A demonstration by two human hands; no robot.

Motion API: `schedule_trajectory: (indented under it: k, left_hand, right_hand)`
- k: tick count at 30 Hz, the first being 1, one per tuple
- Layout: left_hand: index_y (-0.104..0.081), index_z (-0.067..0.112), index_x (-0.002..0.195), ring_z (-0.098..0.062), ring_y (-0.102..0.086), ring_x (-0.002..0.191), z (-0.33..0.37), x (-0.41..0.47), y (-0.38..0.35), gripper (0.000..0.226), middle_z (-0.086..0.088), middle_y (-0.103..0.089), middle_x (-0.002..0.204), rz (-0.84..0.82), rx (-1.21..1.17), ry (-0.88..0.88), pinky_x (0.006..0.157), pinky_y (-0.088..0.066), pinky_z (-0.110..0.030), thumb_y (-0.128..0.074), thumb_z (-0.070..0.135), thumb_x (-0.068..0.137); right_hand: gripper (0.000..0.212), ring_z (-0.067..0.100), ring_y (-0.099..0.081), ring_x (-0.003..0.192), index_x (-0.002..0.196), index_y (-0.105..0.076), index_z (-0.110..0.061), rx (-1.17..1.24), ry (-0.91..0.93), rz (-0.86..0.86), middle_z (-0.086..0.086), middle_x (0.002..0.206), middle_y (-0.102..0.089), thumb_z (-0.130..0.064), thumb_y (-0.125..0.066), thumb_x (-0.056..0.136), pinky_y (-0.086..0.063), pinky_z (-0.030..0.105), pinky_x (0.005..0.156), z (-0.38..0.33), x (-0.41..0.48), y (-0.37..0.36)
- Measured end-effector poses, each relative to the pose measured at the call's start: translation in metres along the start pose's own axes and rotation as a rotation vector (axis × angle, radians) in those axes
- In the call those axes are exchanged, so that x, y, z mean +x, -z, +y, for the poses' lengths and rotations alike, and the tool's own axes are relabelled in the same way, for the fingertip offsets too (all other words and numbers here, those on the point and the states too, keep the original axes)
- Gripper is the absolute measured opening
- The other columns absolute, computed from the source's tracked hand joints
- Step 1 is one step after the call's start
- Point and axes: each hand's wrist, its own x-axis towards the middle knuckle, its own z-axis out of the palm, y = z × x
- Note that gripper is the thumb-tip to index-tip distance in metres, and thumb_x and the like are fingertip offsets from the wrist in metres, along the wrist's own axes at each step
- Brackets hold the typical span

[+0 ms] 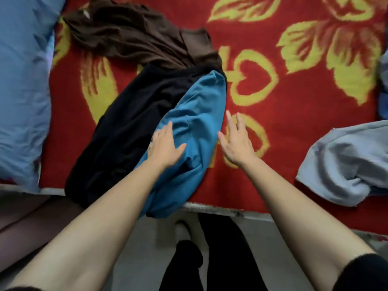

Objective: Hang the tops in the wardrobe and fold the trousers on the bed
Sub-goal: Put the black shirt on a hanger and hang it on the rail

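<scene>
Red patterned blanket (294, 133) bears piled clothes: left hand (165, 148) flat on teal garment (199, 114), right hand (237, 141) open beside it; black garment (126, 127) half-covered.

Soft, even light, slightly blurry view.
You get faint shadows; the red bed cover (294, 114) looks smeared, and lens distortion stretches your forearms (94, 227) toward the lower corners.
</scene>
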Motion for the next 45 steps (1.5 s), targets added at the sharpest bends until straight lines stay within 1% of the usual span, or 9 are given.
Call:
schedule_trajectory:
  k: [5, 8, 15, 20, 26, 30, 33, 39, 45]
  left_hand:
    - [-0.038, 0.025, 0.135, -0.043, -0.058, 0.099, -0.016, 0.001, -0.043, 0.056, -0.018, -0.066, 0.105, 0.036, -0.018, 0.101, 0.086, -0.045, -0.044, -0.059, 0.023, 0.083]
    - [-0.047, 0.018, 0.118, -0.040, -0.058, 0.088, -0.025, -0.013, -0.051, 0.040, -0.015, -0.064, 0.089, 0.061, 0.010, 0.049, 0.074, -0.043, -0.041, -0.058, 0.015, 0.080]
    - [-0.033, 0.020, 0.083, -0.025, -0.033, 0.058, -0.040, -0.049, -0.052, 0.041, 0.001, -0.037, 0.059, 0.132, 0.254, -0.226, 0.067, -0.032, -0.037, -0.065, 0.000, 0.067]
    - [-0.032, 0.020, 0.085, -0.022, -0.027, 0.052, -0.058, -0.068, -0.059, 0.033, 0.004, -0.035, 0.055, 0.116, 0.217, -0.110, 0.068, -0.029, -0.037, -0.062, 0.010, 0.073]
    - [-0.036, 0.024, 0.093, -0.018, -0.033, 0.055, -0.090, -0.107, -0.049, 0.028, 0.005, -0.050, 0.066, 0.008, 0.137, -0.045, 0.069, -0.026, -0.035, -0.060, 0.027, 0.079]
    - [-0.047, 0.031, 0.112, -0.022, -0.060, 0.086, -0.097, -0.138, -0.020, 0.036, 0.010, -0.061, 0.087, -0.234, -0.078, -0.146, 0.074, -0.043, -0.035, -0.063, 0.033, 0.080]
    - [-0.045, 0.029, 0.131, -0.009, -0.060, 0.081, -0.100, -0.168, 0.013, 0.052, 0.015, -0.063, 0.084, -0.303, -0.259, -0.140, 0.074, -0.048, -0.029, -0.059, 0.027, 0.082]
    - [-0.023, 0.021, 0.151, -0.022, -0.059, 0.109, -0.112, -0.221, 0.117, 0.070, 0.003, -0.063, 0.118, 0.084, -0.369, -0.096, 0.094, -0.046, -0.034, -0.055, 0.022, 0.088]
    - [-0.019, 0.029, 0.153, -0.027, -0.026, 0.139, -0.099, -0.277, 0.200, 0.080, -0.008, -0.026, 0.151, 0.412, -0.419, -0.209, 0.111, -0.025, -0.040, -0.050, 0.006, 0.082]
  right_hand:
    - [0.047, 0.026, -0.049, 0.127, 0.124, -0.064, -0.026, -0.104, 0.086, 0.006, 0.002, 0.119, -0.068, -0.059, -0.049, 0.094, -0.042, 0.036, 0.104, 0.016, 0.006, -0.042]
    - [0.053, 0.022, -0.062, 0.101, 0.121, -0.057, -0.024, 0.079, -0.062, 0.001, -0.007, 0.088, -0.066, -0.067, -0.050, 0.090, -0.048, 0.040, 0.092, 0.010, 0.015, -0.040]
    - [0.105, 0.019, -0.049, 0.131, 0.155, -0.022, -0.020, 0.549, -0.299, -0.038, 0.002, 0.147, -0.046, -0.076, -0.062, 0.075, -0.040, 0.040, 0.111, -0.037, 0.037, -0.029]
    - [0.029, 0.024, -0.059, 0.095, 0.105, -0.063, -0.003, 0.330, -0.327, -0.143, 0.006, 0.103, -0.064, -0.027, -0.057, 0.089, -0.049, 0.043, 0.089, -0.042, 0.023, -0.050]
    - [0.010, 0.028, -0.063, 0.084, 0.088, -0.064, -0.011, 0.360, -0.338, -0.004, 0.007, 0.089, -0.069, -0.013, -0.059, 0.079, -0.051, 0.037, 0.075, -0.026, -0.058, -0.037]
    - [0.035, 0.026, -0.057, 0.082, 0.105, -0.058, -0.006, 0.846, -0.476, 0.101, 0.013, 0.094, -0.061, 0.003, -0.053, 0.072, -0.047, 0.036, 0.068, -0.059, -0.100, -0.005]
    - [0.049, 0.030, -0.055, 0.080, 0.106, -0.062, -0.003, 1.145, -0.475, -0.066, 0.016, 0.093, -0.059, -0.018, -0.062, 0.059, -0.044, 0.035, 0.065, -0.107, -0.126, 0.032]
    - [0.041, 0.033, -0.071, 0.101, 0.110, -0.072, -0.008, 1.012, -0.054, -0.216, 0.015, 0.110, -0.073, -0.036, -0.079, 0.081, -0.056, 0.047, 0.093, -0.211, -0.202, 0.106]
    - [0.032, 0.025, -0.073, 0.084, 0.088, -0.079, -0.011, 0.811, 0.205, -0.432, 0.010, 0.095, -0.076, -0.036, -0.078, 0.068, -0.057, 0.029, 0.069, -0.282, -0.305, 0.180]
